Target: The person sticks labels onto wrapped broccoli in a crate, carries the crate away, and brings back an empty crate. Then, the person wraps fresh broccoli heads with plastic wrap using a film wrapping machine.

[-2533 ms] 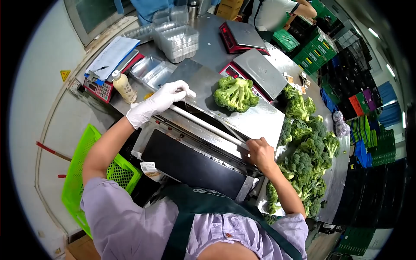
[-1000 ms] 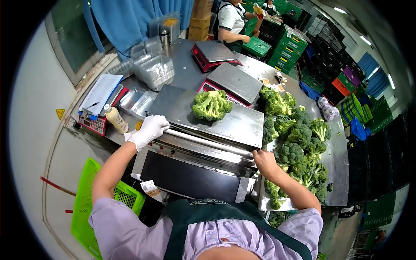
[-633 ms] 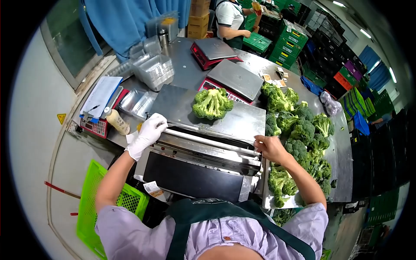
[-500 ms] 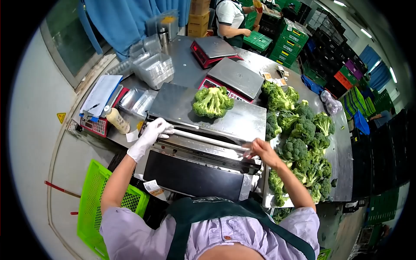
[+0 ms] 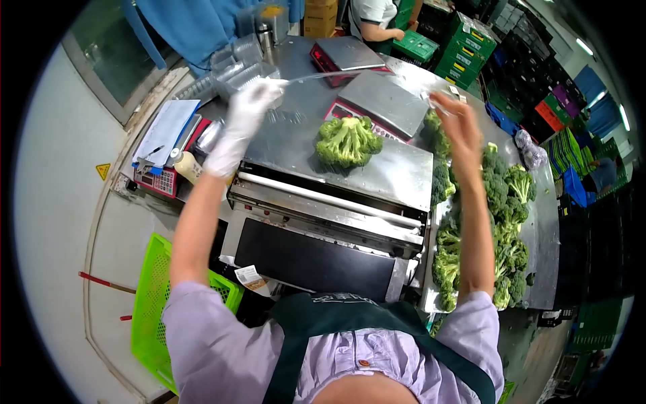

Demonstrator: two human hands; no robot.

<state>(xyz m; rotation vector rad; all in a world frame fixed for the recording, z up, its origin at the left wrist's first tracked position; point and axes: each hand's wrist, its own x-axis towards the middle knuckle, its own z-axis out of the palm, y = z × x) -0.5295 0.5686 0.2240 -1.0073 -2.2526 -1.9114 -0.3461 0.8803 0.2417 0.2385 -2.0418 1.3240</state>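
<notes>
Clear film (image 5: 350, 75) is stretched between my two raised hands, above the steel plate of the wrapping machine. My gloved left hand (image 5: 256, 101) pinches its left end, in front of the clear trays. Bare and blurred by motion, my right hand (image 5: 454, 114) grips the right end beyond the scale. Below the film, one broccoli head (image 5: 348, 143) lies stem up on the steel plate (image 5: 404, 176). A white roller (image 5: 330, 200) runs along the near edge of that plate, with a black pad (image 5: 316, 259) nearer to me.
A pile of broccoli (image 5: 511, 215) lies at the right. Behind the plate are two scales (image 5: 383, 101). At the left stand a bottle (image 5: 186, 165), a clipboard (image 5: 168, 131) and a green basket (image 5: 151, 310). A co-worker (image 5: 373, 20) stands beyond the table.
Both hands have risen from the roller and moved away over the plate, drawing clear film between them. The broccoli head remains on the plate. The camera view has shifted slightly.
</notes>
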